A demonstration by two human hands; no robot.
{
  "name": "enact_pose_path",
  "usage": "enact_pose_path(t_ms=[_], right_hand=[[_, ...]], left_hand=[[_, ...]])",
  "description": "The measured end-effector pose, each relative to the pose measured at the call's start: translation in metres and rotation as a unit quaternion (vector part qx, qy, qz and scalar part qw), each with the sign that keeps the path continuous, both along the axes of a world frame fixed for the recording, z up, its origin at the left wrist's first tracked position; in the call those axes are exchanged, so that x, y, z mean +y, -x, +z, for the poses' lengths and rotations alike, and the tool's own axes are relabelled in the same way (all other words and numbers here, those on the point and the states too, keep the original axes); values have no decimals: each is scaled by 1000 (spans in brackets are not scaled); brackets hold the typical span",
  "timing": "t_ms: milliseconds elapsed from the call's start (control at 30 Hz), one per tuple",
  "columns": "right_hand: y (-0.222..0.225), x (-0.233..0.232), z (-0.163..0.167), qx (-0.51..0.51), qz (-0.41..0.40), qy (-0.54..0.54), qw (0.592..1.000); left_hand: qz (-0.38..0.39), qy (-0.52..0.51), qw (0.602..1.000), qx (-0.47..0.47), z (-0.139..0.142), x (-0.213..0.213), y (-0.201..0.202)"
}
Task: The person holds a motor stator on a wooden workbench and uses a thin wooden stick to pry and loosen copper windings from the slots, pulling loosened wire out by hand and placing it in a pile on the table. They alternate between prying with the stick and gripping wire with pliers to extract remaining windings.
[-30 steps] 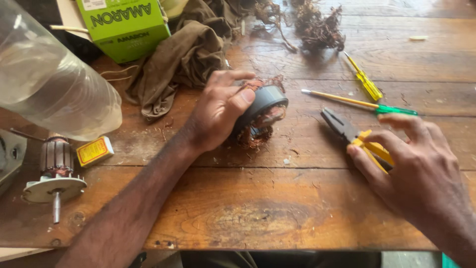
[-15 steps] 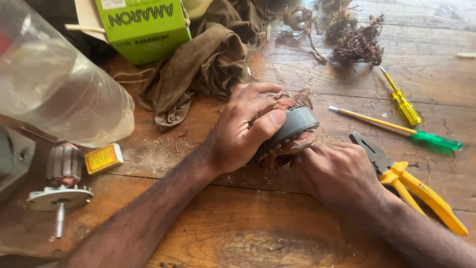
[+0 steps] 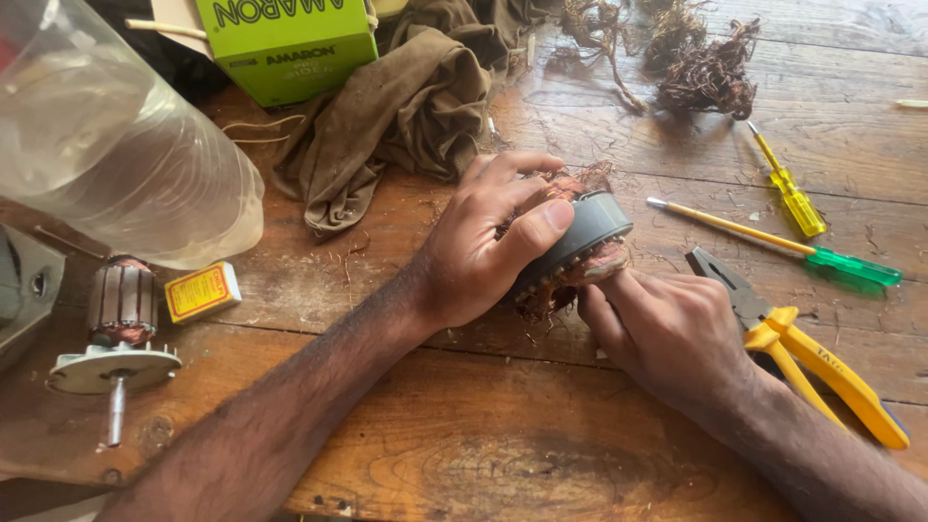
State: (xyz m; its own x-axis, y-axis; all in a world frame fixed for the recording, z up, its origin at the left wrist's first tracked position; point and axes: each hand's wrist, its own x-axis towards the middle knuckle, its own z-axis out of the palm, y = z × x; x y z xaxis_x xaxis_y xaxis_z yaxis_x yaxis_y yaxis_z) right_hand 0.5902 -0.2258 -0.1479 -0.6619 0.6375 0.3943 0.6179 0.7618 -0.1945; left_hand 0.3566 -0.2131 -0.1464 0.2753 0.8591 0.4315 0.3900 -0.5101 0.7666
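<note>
Two hands close on one motor stator (image 3: 580,242), a grey ring core stuffed with tangled copper winding, which rests tilted on the wooden table (image 3: 503,454) near its middle. The left hand (image 3: 483,251) wraps over the top of it, thumb pressed along the grey rim and fingers curled into the copper on the far side, clamped firmly. The right hand (image 3: 667,329) comes in from below and beside it, fingertips tucked under the lower edge among the wire; whether they pinch a strand or only press against it is hard to tell, since the knuckles hide them.

Just beside the right hand lie yellow-handled pliers (image 3: 802,358), jaws pointing toward the stator. Beyond them sit a green-handled screwdriver (image 3: 773,240) and a smaller yellow screwdriver (image 3: 788,188). Farther off, a clump of stripped copper wire (image 3: 706,72) lies heaped. Behind the left hand lies a crumpled brown cloth (image 3: 406,106) with a green cardboard box (image 3: 290,48) past it. Well away along the left forearm stand a rotor armature (image 3: 118,329), a small yellow box (image 3: 200,292) and a clear plastic bottle (image 3: 106,145).
</note>
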Motion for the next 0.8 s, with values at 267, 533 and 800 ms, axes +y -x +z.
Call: enact_pose_path(t_ms=[267, 533, 800], right_hand=[[2, -2, -6, -31, -10, -50, 998], [-2, -3, 5, 25, 10, -83, 996], [-7, -5, 7, 60, -5, -72, 996]], left_hand=[[-5, -7, 1000, 2, 0, -2, 1], [12, -8, 1000, 8, 0, -2, 1], [31, -8, 998, 45, 4, -4, 1]])
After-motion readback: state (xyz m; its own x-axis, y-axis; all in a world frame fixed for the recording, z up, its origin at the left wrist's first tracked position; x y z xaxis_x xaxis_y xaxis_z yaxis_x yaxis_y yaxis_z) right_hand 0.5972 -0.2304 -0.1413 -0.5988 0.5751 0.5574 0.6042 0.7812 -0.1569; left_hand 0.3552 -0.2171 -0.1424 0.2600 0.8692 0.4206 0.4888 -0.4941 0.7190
